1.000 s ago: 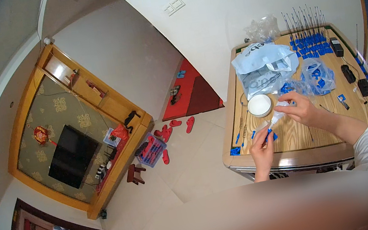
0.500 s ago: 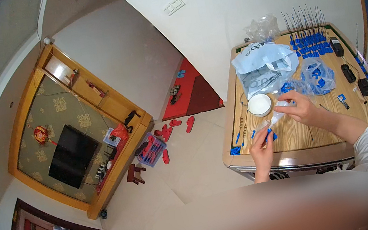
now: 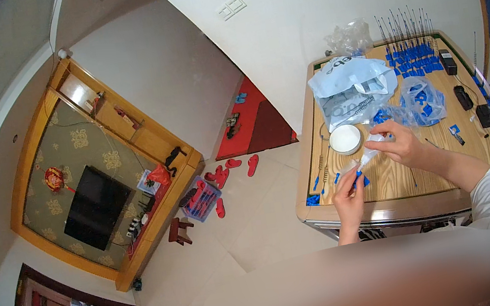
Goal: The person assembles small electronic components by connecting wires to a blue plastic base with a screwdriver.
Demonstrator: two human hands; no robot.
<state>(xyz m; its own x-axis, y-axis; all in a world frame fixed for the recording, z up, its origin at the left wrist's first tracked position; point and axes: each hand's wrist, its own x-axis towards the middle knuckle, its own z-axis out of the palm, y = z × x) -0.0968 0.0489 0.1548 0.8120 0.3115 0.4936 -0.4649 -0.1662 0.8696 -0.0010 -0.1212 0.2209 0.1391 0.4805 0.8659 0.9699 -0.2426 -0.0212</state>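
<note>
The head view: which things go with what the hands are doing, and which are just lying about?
Goes with the work:
- white bottle, in the right hand
- blue piece, in the left hand
- blue-based rods in rows, probably
- bowl near the hands, perhaps

Just lying about, it seems:
- red slippers
- stool
- basket

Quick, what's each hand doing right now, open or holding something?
Left hand: closed, holding a small blue piece.
Right hand: closed, pinching a white nozzle bottle.
</note>
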